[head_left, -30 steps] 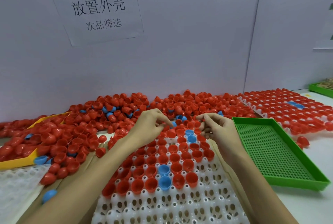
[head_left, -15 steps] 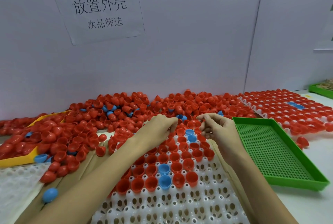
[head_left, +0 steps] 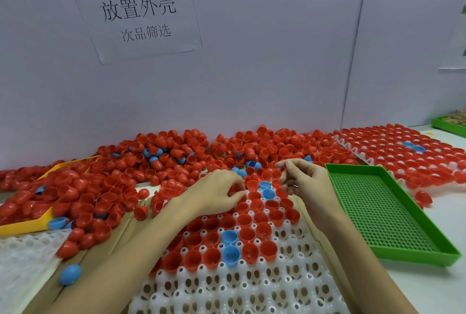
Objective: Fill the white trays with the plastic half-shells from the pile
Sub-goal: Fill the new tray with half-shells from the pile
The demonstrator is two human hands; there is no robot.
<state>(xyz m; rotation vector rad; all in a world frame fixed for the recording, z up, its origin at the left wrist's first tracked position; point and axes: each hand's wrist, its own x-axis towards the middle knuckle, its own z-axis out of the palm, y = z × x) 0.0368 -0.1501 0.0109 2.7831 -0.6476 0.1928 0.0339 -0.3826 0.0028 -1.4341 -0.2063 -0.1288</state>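
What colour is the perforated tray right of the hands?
Green, clearest in the head view.

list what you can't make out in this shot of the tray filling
- Head view: whatever the left hand grips is hidden by its own curled fingers.
- Tray cells under both forearms: covered.
- White tray: near end cut off by the bottom edge.
- Right hand: its pinch is too small to identify.
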